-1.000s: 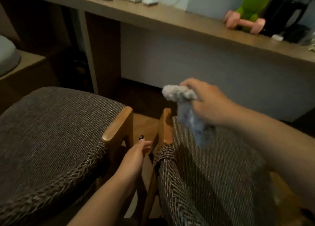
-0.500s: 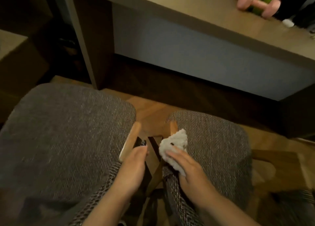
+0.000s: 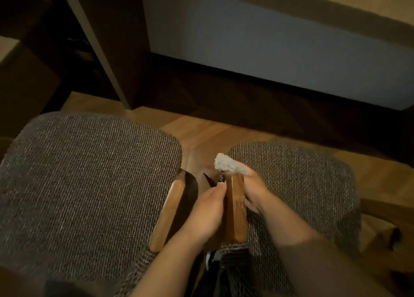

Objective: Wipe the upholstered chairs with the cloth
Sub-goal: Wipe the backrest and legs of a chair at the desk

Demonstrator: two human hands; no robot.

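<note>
A pale cloth (image 3: 229, 165) is pinched in the right hand (image 3: 257, 192) at the far tip of a wooden armrest (image 3: 235, 209), its bunched end pointing away from the person, past the fingertips. The armrest's long axis runs from near to far between the two hands. The left hand (image 3: 205, 216) is pressed against the armrest's left side, fingers curled round it. Left of that hand a grey upholstered chair (image 3: 89, 180) is seen; under the right hand, the second chair (image 3: 309, 184). Wooden flooring (image 3: 212, 133) lies beyond.
</note>
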